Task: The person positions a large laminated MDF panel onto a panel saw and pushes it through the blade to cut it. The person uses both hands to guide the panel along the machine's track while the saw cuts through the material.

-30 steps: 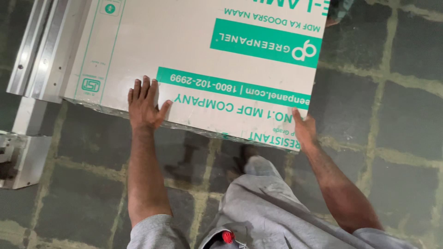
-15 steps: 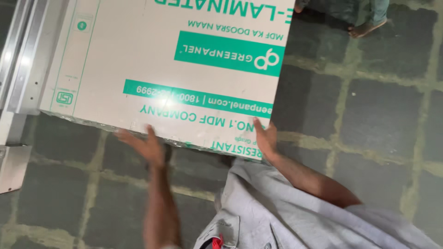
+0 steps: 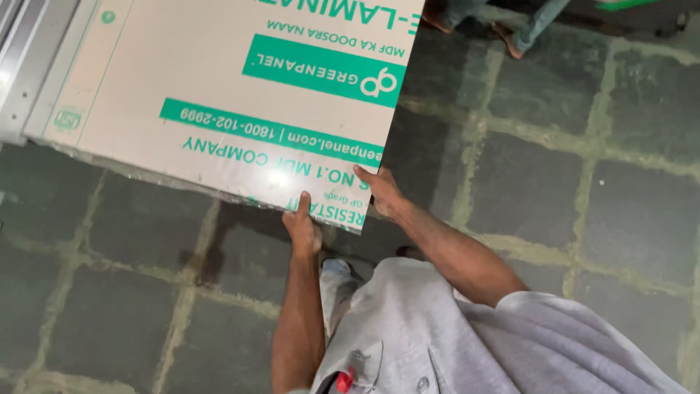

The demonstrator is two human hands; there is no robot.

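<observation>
A large pale board (image 3: 219, 80) with green printed bands lies flat at waist height, stretching to the upper left. My left hand (image 3: 302, 226) grips its near edge from below, fingers against the rim. At the board's near right corner, my right hand (image 3: 380, 191) holds the same edge, thumb on top. Both forearms reach forward from my grey shirt (image 3: 437, 343).
A metal frame rail (image 3: 29, 51) runs under the board at the far left. Dark stone floor tiles (image 3: 569, 182) with pale joints spread below. Another person's feet (image 3: 510, 33) stand at the top right, beyond the board.
My left hand has slid right along the near edge, from flat on top to gripping the rim close to my right hand. The view has shifted, showing more floor at right.
</observation>
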